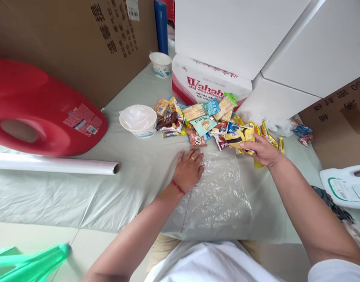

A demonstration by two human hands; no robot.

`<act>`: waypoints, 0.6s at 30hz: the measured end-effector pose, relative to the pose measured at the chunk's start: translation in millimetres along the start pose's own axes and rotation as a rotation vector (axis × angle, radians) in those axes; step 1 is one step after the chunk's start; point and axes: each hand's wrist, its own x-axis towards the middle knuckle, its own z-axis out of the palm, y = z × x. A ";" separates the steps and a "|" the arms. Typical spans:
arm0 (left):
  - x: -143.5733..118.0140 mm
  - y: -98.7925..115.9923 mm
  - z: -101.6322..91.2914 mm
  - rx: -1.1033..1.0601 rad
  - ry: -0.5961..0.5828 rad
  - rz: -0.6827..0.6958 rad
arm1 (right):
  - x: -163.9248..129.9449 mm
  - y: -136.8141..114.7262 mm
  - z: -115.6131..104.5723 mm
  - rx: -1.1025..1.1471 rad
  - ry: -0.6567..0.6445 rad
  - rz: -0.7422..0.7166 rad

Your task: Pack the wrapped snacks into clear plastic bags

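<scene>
Two bowls (148,123) | one roll (53,163) | left hand (188,171): flat | right hand (264,150): yellow packets (235,138)

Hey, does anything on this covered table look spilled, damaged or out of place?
Nothing looks plainly spilled or damaged. The snack packets are untidy, though: heaped at mixed angles before the red-and-white box. A few wrapped pieces look like strays, apart at the far right by crumpled clear plastic.
</scene>
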 end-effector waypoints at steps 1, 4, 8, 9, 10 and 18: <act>0.2 0.3 -0.1 -0.002 -0.002 -0.002 | -16.4 10.2 6.6 0.193 -0.075 0.095; 0.5 0.4 1.0 -0.004 -0.006 0.002 | -53.9 39.6 46.0 0.562 -0.211 0.383; 0.8 -0.6 3.1 0.014 -0.016 0.010 | -76.0 58.4 95.3 0.651 -0.180 0.582; 0.9 -0.7 3.4 0.020 -0.018 0.009 | -79.7 59.6 99.2 0.610 -0.163 0.586; 1.1 -0.8 3.5 0.024 -0.021 0.008 | -83.8 60.0 99.0 0.549 -0.150 0.574; 0.2 0.1 1.2 0.042 -0.005 0.024 | -107.1 47.9 57.3 -0.637 0.061 -0.080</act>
